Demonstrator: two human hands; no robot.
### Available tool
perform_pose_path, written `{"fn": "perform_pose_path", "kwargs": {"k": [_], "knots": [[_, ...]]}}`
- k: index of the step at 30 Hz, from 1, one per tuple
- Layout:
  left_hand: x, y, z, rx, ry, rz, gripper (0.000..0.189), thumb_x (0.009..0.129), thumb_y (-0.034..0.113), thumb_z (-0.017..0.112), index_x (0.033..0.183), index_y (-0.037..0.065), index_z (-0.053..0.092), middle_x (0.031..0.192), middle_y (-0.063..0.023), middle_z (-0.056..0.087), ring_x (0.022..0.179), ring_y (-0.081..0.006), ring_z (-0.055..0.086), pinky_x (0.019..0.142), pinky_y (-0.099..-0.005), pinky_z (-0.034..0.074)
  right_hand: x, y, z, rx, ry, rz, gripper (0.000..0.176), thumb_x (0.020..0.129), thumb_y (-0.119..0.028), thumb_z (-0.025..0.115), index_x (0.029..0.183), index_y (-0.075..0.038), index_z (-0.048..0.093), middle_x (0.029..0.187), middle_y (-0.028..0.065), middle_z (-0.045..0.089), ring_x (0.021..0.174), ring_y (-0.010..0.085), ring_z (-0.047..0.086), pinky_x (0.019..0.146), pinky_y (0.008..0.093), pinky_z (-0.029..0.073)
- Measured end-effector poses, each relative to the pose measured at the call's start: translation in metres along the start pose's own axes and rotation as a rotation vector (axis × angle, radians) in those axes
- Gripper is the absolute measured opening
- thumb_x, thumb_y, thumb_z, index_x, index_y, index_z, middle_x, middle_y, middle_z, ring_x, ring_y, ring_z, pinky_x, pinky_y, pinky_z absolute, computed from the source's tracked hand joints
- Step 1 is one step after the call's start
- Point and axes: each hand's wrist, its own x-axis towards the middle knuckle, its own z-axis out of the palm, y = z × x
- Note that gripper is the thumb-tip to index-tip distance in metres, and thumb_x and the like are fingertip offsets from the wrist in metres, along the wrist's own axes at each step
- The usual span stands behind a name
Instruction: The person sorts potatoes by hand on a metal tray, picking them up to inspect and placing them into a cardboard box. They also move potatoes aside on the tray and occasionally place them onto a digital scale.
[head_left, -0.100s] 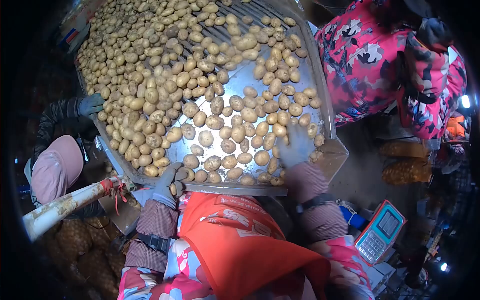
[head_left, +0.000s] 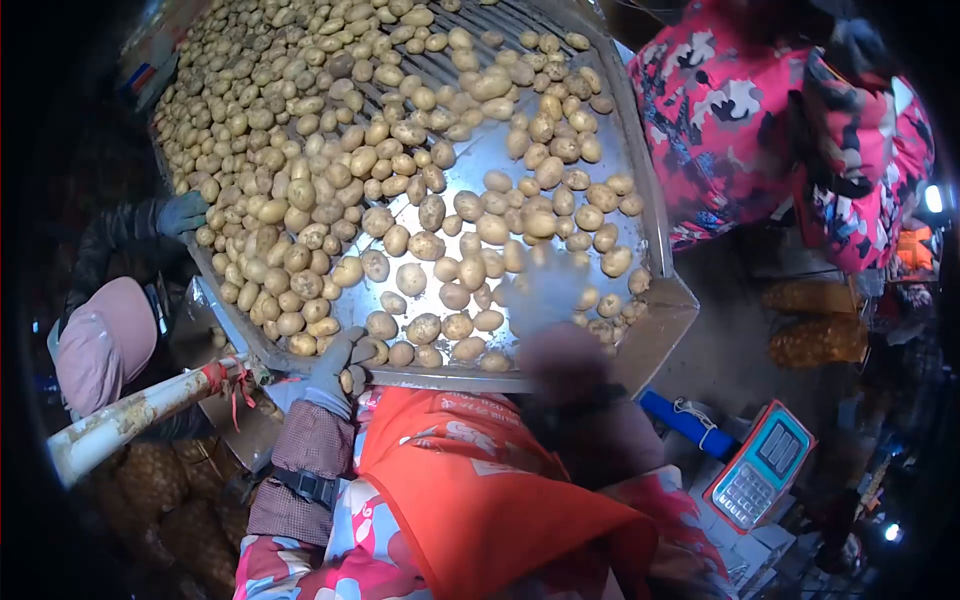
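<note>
Many potatoes [head_left: 300, 190] cover a metal sorting table [head_left: 385, 290], heaped at the left and back and spread thinner towards the front right. My left hand [head_left: 330, 370], in a grey glove, is at the front rim, its fingers closed around a small potato [head_left: 347, 381]. Over the front right of the table is my right hand [head_left: 545, 290], also gloved and smeared by motion. It reaches in among loose potatoes, and its fingers are too blurred to tell whether they grip any.
At the left edge, a co-worker in a pink cap [head_left: 110, 335] rests a gloved hand [head_left: 183, 212] by the potatoes. Another person in a pink camouflage jacket [head_left: 725, 130] stands at right. A dirty pole [head_left: 140, 415], a calculator-like keypad device [head_left: 762, 465] and filled sacks [head_left: 818, 340] are nearby.
My right hand has swept left across the front of the table, shifting some potatoes near it. My left hand stays at the rim.
</note>
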Motion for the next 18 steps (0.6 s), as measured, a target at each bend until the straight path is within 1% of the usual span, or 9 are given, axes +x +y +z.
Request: {"fn": "perform_pose_path", "kwargs": {"k": [2,3,5,7,9,12,14,16,18], "knots": [[0.02,0.013,0.039,-0.055,0.22,-0.179,0.035,0.103,0.023,0.048,0.134,0.008,0.052,0.092,-0.0041,0.061,0.039,-0.0078,0.041,0.03,-0.0202,0.033,0.019,-0.015,0.026,-0.082,0.077,-0.26,0.045,0.077,-0.027,0.068,0.12,-0.014,0.064,0.116,0.0122,0.057,0.106,0.0339,0.054,0.09,0.0511,0.04],[0.038,0.03,0.049,0.129,0.251,-0.29,0.037,0.102,0.028,0.05,0.133,0.008,0.053,0.092,-0.007,0.063,0.038,-0.0099,0.042,0.029,-0.0225,0.033,0.024,-0.044,0.018,-0.123,-0.004,-0.241,0.043,0.074,-0.019,0.069,0.117,-0.014,0.064,0.114,0.0113,0.058,0.105,0.0336,0.056,0.087,0.0479,0.044],[0.04,0.027,0.043,0.123,0.228,-0.203,0.038,0.102,0.03,0.051,0.132,0.008,0.054,0.092,-0.0082,0.064,0.038,-0.0107,0.044,0.029,-0.0232,0.034,0.012,-0.066,0.021,0.21,-0.129,-0.272,0.039,0.074,-0.014,0.068,0.113,-0.013,0.064,0.112,0.0096,0.059,0.106,0.0305,0.057,0.085,0.0445,0.046],[0.045,0.02,0.032,0.068,0.142,-0.053,0.039,0.1,0.033,0.054,0.131,0.008,0.055,0.092,-0.0108,0.066,0.039,-0.0123,0.048,0.029,-0.0249,0.035,-0.001,-0.057,0.017,0.277,-0.126,-0.338,0.037,0.075,-0.013,0.068,0.112,-0.013,0.064,0.111,0.0086,0.059,0.105,0.0294,0.058,0.085,0.0444,0.046],[0.05,0.021,0.029,0.076,0.169,-0.086,0.041,0.1,0.032,0.054,0.131,0.007,0.055,0.094,-0.011,0.066,0.041,-0.012,0.049,0.03,-0.0253,0.036,-0.01,-0.029,0.027,0.269,-0.088,-0.451,0.036,0.073,-0.018,0.072,0.108,-0.014,0.064,0.103,0.0066,0.062,0.097,0.0283,0.061,0.082,0.0451,0.047],[0.055,0.027,0.032,0.186,0.217,-0.191,0.043,0.099,0.032,0.053,0.133,0.006,0.054,0.096,-0.0111,0.066,0.043,-0.0118,0.049,0.031,-0.0259,0.037,-0.026,0.001,-0.019,0.141,-0.221,-0.289,0.028,0.075,-0.023,0.072,0.101,-0.014,0.067,0.096,0.0062,0.064,0.092,0.0283,0.062,0.078,0.0446,0.048],[0.064,0.019,0.017,0.064,0.121,-0.151,0.042,0.1,0.029,0.051,0.134,0.006,0.053,0.092,-0.0101,0.066,0.041,-0.0116,0.048,0.03,-0.0259,0.035,-0.036,0.027,-0.038,0.145,-0.03,-0.294,0.019,0.078,-0.027,0.07,0.092,-0.014,0.068,0.092,0.0068,0.065,0.091,0.0278,0.063,0.073,0.0448,0.049],[0.063,0.038,0.031,0.113,0.128,-0.25,0.042,0.1,0.028,0.051,0.135,0.005,0.052,0.091,-0.01,0.066,0.041,-0.0116,0.048,0.03,-0.0253,0.035,-0.018,0.064,-0.046,-0.149,-0.397,-0.105,0.014,0.08,-0.026,0.069,0.087,-0.014,0.068,0.095,0.0092,0.066,0.092,0.0304,0.064,0.072,0.0464,0.05],[0.057,0.036,0.038,0.156,0.154,-0.359,0.042,0.101,0.026,0.05,0.136,0.004,0.051,0.089,-0.0099,0.066,0.042,-0.0116,0.049,0.031,-0.0247,0.034,0.012,0.094,-0.084,0.006,-0.105,0.042,0.024,0.084,-0.023,0.067,0.104,-0.009,0.067,0.108,0.0177,0.067,0.099,0.0361,0.064,0.086,0.0477,0.051]]}}
